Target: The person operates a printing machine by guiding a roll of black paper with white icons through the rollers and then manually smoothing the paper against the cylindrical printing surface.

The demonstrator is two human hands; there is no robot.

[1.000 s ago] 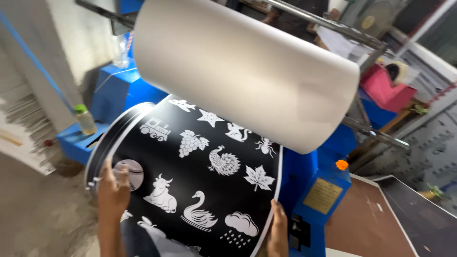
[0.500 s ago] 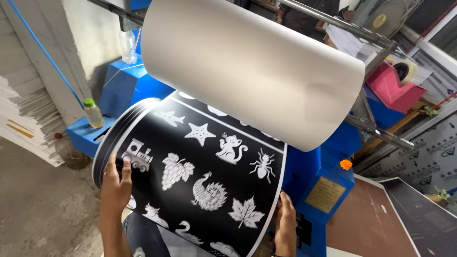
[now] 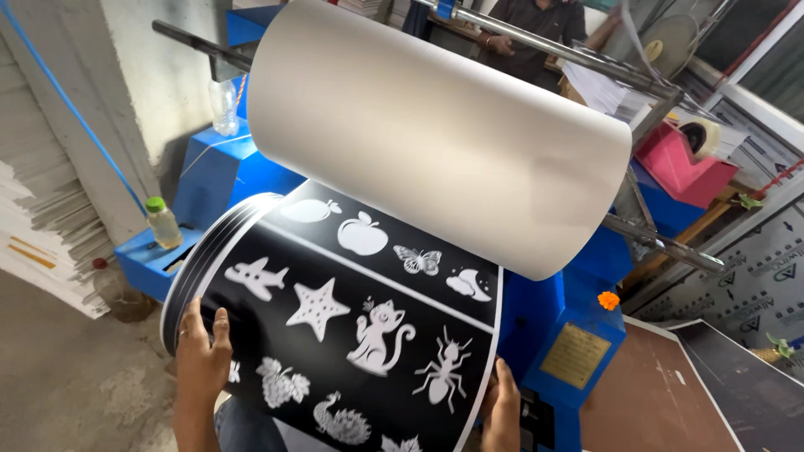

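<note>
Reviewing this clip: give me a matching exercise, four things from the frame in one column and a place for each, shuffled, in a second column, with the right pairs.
Things
1. large white roll
2. small bottle with green cap
3. pink tape dispenser
4. left hand

Places
A. on the blue ledge at the machine's left
B. on the left edge of the black sheet printed with white figures
C. on a metal shaft above the black sheet
D. behind the roll's right end

Pairs: 1-C, 2-A, 3-D, 4-B
</note>
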